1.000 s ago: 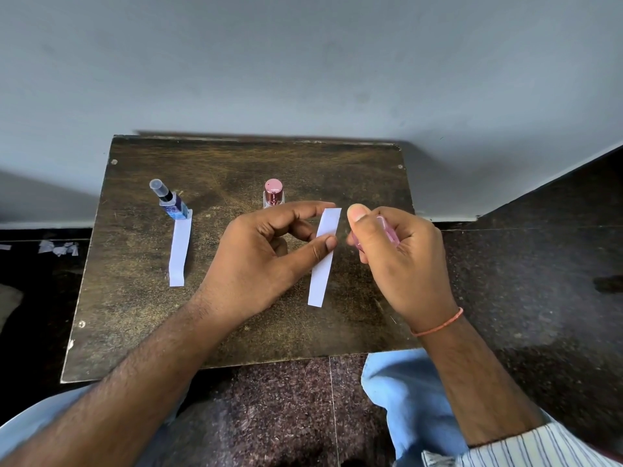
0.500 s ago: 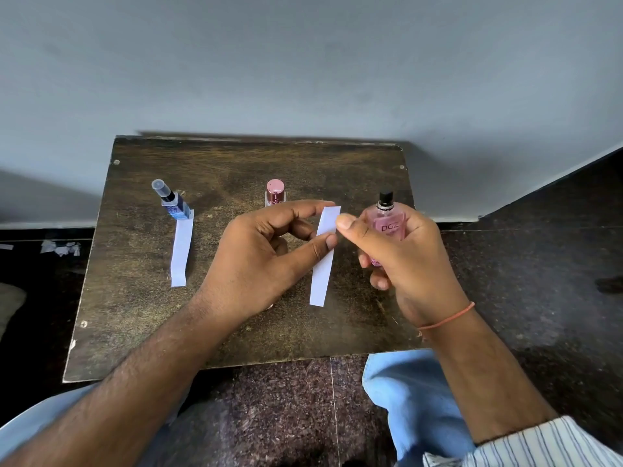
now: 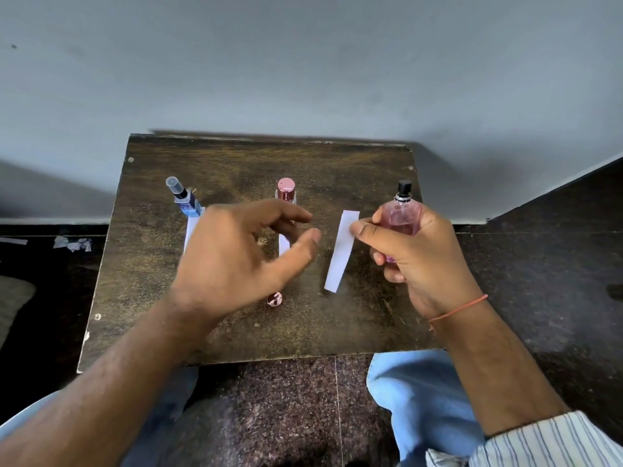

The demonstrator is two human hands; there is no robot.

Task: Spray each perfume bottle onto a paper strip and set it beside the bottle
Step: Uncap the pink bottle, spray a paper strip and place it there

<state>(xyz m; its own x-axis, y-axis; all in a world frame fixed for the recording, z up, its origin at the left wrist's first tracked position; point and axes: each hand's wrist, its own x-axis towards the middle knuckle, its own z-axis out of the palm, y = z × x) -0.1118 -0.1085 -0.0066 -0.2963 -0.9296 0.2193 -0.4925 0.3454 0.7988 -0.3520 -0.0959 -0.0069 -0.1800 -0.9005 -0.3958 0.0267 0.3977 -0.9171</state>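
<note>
- Three perfume bottles on a dark wooden board [image 3: 354,332] set on the floor against a grey wall [image 3: 303,62]
- Blue bottle [image 3: 186,202] far left, clear cap on, tilted; a paper strip [image 3: 191,230] lies just beside it, mostly hidden by the left hand
- Rose-capped bottle [image 3: 286,190] in the middle, upright; second strip [image 3: 284,245] shows in front of it, between the left fingers
- Right hand [image 3: 424,261] curled round the pink bottle [image 3: 403,219], black nozzle up, held at the board's right side
- Right thumb tip touches the upper edge of the third strip [image 3: 341,251]; whether this strip is held up or lying flat, cannot tell
- Left hand [image 3: 236,257] blurred, above the board's middle, fingers loosely apart, gripping nothing, clear of the third strip
- Small pink cap [image 3: 274,299] lies on the board near the left wrist
- Paper scraps [image 3: 72,243] on the floor at far left
</note>
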